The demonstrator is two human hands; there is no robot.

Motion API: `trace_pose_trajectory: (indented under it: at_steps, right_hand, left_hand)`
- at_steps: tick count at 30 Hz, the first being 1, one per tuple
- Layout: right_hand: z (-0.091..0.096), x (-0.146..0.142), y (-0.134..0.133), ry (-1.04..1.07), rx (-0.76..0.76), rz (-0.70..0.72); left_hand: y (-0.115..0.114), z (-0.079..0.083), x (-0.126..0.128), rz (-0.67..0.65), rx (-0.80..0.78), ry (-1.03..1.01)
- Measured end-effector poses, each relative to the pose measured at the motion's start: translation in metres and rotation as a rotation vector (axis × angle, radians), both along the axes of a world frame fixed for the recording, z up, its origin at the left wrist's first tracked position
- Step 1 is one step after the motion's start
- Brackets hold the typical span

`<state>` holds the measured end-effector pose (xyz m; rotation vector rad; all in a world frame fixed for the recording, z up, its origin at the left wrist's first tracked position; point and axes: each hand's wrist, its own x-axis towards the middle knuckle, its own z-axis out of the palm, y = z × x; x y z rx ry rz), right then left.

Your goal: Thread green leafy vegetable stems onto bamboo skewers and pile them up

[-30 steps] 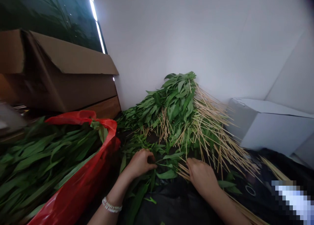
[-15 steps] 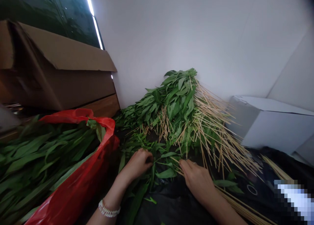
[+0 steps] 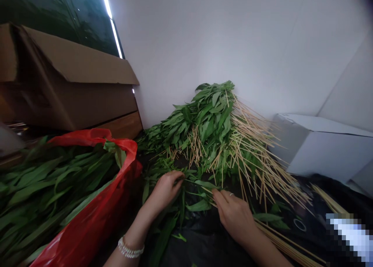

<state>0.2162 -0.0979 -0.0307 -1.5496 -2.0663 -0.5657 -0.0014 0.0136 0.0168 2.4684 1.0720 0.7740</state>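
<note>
Leafy stem (image 3: 204,183) pinched in closed left hand (image 3: 164,189); right hand (image 3: 234,214) half-curled at it, grip unclear.

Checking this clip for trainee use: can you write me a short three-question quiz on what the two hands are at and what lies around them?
1. True or false: the wrist of the left hand bears a bracelet.
2. The left hand pinches: A) a bottle B) green leaves C) a cloth?
3. Fill in: the right hand lies at the edge of a heap of thin wooden ____.
Key: 1 true; 2 B; 3 skewers.
</note>
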Motion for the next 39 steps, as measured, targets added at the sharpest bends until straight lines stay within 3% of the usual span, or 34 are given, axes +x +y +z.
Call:
trace_pose_trajectory:
  at_steps: [7,22,31,39]
  right_hand:
    - [0.005,0.000,-0.002,-0.032,0.103,-0.029]
    - [0.005,0.001,-0.005,-0.052,0.181,0.025]
    - [0.009,-0.002,-0.008,-0.077,0.166,-0.002]
    - [0.009,-0.005,-0.007,-0.042,0.093,0.038]
  left_hand:
    - [-0.002,0.001,0.007,0.059,-0.217,-0.431]
    - [-0.004,0.005,0.005,-0.102,-1.056,-1.147]
    - [-0.012,-0.004,0.016,-0.114,-1.239,-0.899]
    - [-0.014,-0.008,0.021,-0.151,-1.247,-0.847]
